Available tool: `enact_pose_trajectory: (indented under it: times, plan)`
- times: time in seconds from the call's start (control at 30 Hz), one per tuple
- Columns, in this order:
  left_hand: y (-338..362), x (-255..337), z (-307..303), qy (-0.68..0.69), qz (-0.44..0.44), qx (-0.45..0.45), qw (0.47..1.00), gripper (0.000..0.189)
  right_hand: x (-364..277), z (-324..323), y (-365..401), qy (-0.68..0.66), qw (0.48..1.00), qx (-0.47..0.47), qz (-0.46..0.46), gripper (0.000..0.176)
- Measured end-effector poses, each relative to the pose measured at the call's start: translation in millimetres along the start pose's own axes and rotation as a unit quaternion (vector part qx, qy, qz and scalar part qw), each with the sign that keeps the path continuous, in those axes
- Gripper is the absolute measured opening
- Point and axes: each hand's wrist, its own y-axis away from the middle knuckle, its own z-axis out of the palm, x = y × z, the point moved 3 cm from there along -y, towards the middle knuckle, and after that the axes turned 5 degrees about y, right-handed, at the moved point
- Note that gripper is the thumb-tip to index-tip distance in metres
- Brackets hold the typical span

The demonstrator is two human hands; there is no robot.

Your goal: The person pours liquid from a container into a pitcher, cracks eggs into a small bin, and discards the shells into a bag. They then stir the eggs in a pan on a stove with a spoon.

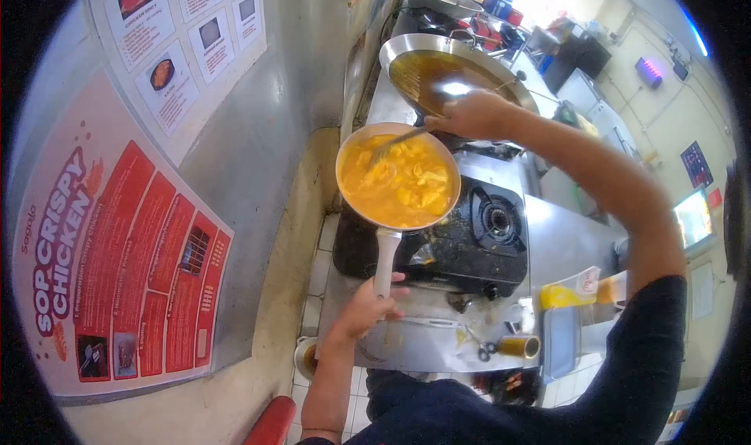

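A light-coloured frying pan (387, 249) is held above the left part of a black gas stove (461, 269). My left hand (366, 308) grips the end of its pale handle. Inside lies a thick orange-yellow sauce with lumpy pieces (415, 183). Coming in over the pan's far side, my right hand (473, 115) is closed around a spatula (403, 138). The spatula's head dips into the sauce near the pan's upper left, and its tip is partly covered.
Beyond the stove sits a wide wok (399, 50) of brownish oil. Tongs (430, 322), scissors (486, 353) and a golden can (519, 346) lie along the counter's front edge. A clear plastic container (560, 339) stands right. A postered wall (242, 288) borders the left.
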Motion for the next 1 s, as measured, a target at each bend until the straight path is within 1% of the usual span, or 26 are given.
enact_pose_trajectory:
  times: [0.03, 0.1, 0.13, 0.17, 0.23, 0.27, 0.3, 0.37, 0.4, 0.43, 0.5, 0.53, 0.57, 0.63, 0.67, 0.73, 0.77, 0.83, 0.9, 0.97, 1.0]
  plan:
    - [-1.1, -2.1, -1.1, 0.007, 0.004, 0.002, 1.0, 0.064, 4.4, 7.1, -4.1, -0.001, 1.0, -0.002, 0.001, 0.046]
    - [0.9, -0.4, 2.2, 0.009, 0.014, 0.003, 1.0, 0.064, 6.9, 14.8, -10.5, 0.06, 0.997, 0.049, 0.01, 0.042]
    - [1.3, 2.1, 4.3, 0.011, 0.027, 0.006, 1.0, 0.064, 5.7, 22.4, -11.5, 0.062, 0.997, 0.023, 0.029, 0.04]
    - [1.9, 3.3, 5.6, 0.012, 0.027, 0.003, 1.0, 0.064, 2.2, 25.4, -9.6, 0.063, 0.997, 0.021, 0.03, 0.04]
    - [3.4, 2.8, 5.2, 0.023, 0.021, 0.009, 0.999, 0.064, -6.8, 37.9, -9.5, 0.083, 0.993, -0.006, 0.081, 0.036]
    - [2.2, 1.1, 4.6, 0.025, 0.019, 0.009, 0.999, 0.064, -14.2, 51.6, -3.6, 0.092, 0.991, 0.008, 0.098, 0.029]
    - [1.2, -1.3, 3.9, 0.04, 0.021, 0.01, 0.999, 0.065, -23.6, 48.7, 1.8, 0.09, 0.991, 0.005, 0.095, 0.029]
    - [1.3, -3.5, 3.4, 0.053, 0.017, 0.012, 0.998, 0.065, -35.5, 47.1, 16.9, -0.025, 0.981, -0.077, 0.175, 0.025]
    - [1.9, -2.1, 4.7, 0.054, 0.028, 0.014, 0.998, 0.065, -37.9, 46.7, 23.2, -0.089, 0.964, -0.124, 0.216, 0.024]
    - [2.8, -1.1, 5.6, 0.054, 0.039, 0.016, 0.998, 0.065, -41.9, 63.6, 30.0, -0.092, 0.964, -0.127, 0.216, 0.024]
    - [3.2, 0.4, 6.3, 0.047, 0.037, 0.015, 0.998, 0.064, -50.7, 69.6, 43.0, -0.178, 0.956, -0.139, 0.185, 0.024]
    - [2.1, 2.9, 7.0, 0.039, 0.04, 0.013, 0.998, 0.064, -54.4, 74.7, 55.5, -0.228, 0.923, -0.202, 0.235, 0.026]
    - [1.0, 3.9, 6.1, 0.04, 0.044, 0.009, 0.998, 0.064, -60.5, 82.8, 60.6, -0.26, 0.907, -0.211, 0.254, 0.027]
    - [-0.1, 3.2, 3.1, 0.014, 0.031, 0.004, 0.999, 0.064, -72.6, 103.5, 73.2, -0.294, 0.907, -0.141, 0.267, 0.026]
    - [0.3, 3.7, 5.1, 0.01, 0.03, 0.002, 0.999, 0.064, -78.4, 99.8, 77.8, -0.295, 0.905, -0.14, 0.272, 0.026]
    - [1.6, 5.8, 6.8, -0.005, 0.039, 0.016, 0.999, 0.064, -88.9, 90.5, 77.8, -0.388, 0.851, -0.14, 0.325, 0.025]
    - [3.0, 6.2, 7.5, -0.01, 0.036, 0.015, 0.999, 0.064, -94.7, 89.4, 76.5, -0.391, 0.848, -0.138, 0.328, 0.025]
    - [2.4, 8.6, 8.6, -0.028, 0.036, 0.023, 0.999, 0.064, -102.9, 86.2, 71.1, -0.412, 0.845, -0.133, 0.313, 0.025]
    - [0.9, 5.1, 6.0, -0.024, 0.036, 0.02, 0.999, 0.063, -111.5, 68.8, 68.1, -0.416, 0.844, -0.113, 0.318, 0.026]
    - [1.0, 5.1, 6.7, -0.019, 0.036, 0.019, 0.999, 0.062, -115.8, 56.7, 60.9, -0.435, 0.849, -0.098, 0.282, 0.026]
    - [1.9, 6.1, 7.6, -0.024, 0.03, 0.026, 0.999, 0.061, -114.3, 46.9, 55.6, -0.387, 0.882, -0.084, 0.254, 0.024]
